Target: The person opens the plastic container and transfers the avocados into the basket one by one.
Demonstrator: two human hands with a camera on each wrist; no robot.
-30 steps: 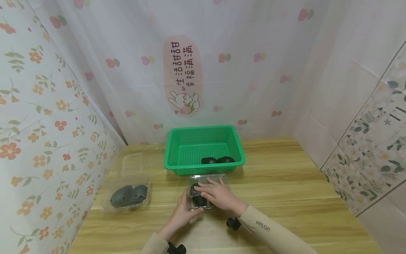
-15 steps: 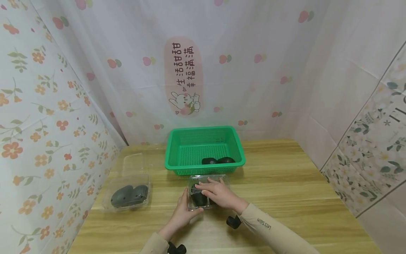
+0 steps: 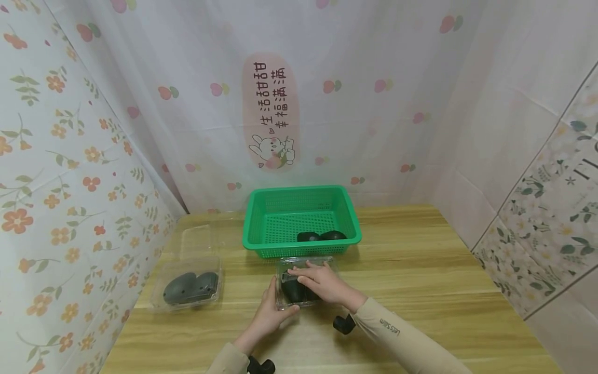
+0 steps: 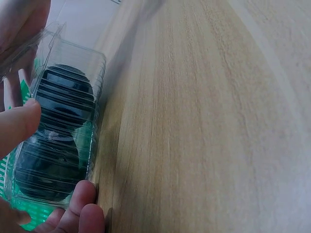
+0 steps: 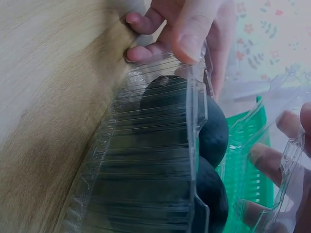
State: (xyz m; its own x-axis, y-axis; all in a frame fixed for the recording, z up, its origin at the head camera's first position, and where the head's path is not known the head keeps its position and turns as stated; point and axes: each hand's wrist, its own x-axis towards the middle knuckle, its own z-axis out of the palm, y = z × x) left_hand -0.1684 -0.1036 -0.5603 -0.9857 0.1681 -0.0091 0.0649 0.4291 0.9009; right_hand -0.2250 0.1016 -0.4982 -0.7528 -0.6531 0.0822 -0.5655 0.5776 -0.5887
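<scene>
A clear plastic clamshell box (image 3: 286, 303) stands on the table in front of me with dark green avocados (image 3: 293, 291) inside. My left hand (image 3: 267, 314) grips the box's left side, its thumb along the near wall and fingers round the far-left side. Over the lid, my right hand (image 3: 324, 283) lies with fingers spread and extended. In the right wrist view the lid (image 5: 265, 131) is tilted up from the base, with the right fingertips (image 5: 265, 158) on it. Avocados (image 5: 214, 131) rise above the base's rim there. The left wrist view shows the ribbed box wall (image 4: 99, 63) close up.
Behind the box stands a green perforated basket (image 3: 249, 245) with dark avocados (image 3: 333, 235) in its near right corner. To the left, another clear box (image 3: 156, 296) with its lid (image 3: 195, 241) folded back holds dark avocados (image 3: 187, 288). A printed curtain (image 3: 374, 130) borders the wooden table (image 3: 420, 291).
The right hand has shifted slightly to the right over the lid, so more of the avocados shows. The left hand keeps its hold on the box in the same place.
</scene>
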